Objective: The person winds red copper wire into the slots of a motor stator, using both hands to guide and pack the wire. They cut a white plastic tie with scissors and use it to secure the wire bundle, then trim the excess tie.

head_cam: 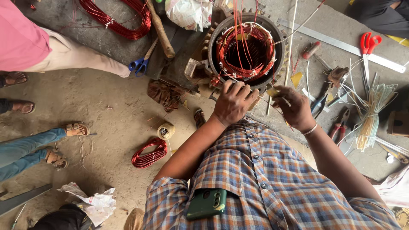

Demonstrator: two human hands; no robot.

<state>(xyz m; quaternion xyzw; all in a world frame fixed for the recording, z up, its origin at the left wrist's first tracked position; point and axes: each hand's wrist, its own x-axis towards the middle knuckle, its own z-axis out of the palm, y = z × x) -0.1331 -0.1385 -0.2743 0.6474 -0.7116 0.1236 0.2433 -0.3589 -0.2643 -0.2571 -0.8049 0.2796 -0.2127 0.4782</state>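
Fingers of the left hand [232,102] curl down over the near rim of a motor stator [246,51], pressing on the red copper windings [245,53] packed inside its round, toothed metal housing. Just to the right, the right hand [294,108] is bunched narrow, pinching a small yellowish slip of insulating paper [272,92] and thin strands of wire at the stator's near right edge; a silver bangle [311,129] circles that wrist. The stator sits on the concrete floor [115,110], far from the person and at the middle of the scene, with loose red wires rising from its centre.

The person wears a blue and orange checked shirt [264,183], with a green phone [206,203] in the chest pocket.

On the right of the floor lie red-handled scissors [368,44], a long metal ruler [341,44], pliers [338,123] and a bundle of pale sleeving [372,115]. To the left of the stator lie blue-handled scissors [139,64], a wooden handle [161,30] and, at the far edge, a large coil of red wire [115,19]. Nearer, a smaller red wire coil [149,154] rests beside a roll of tape [165,130].

At the left edge, other people's sandalled feet [64,142] and legs stand well apart from the work.
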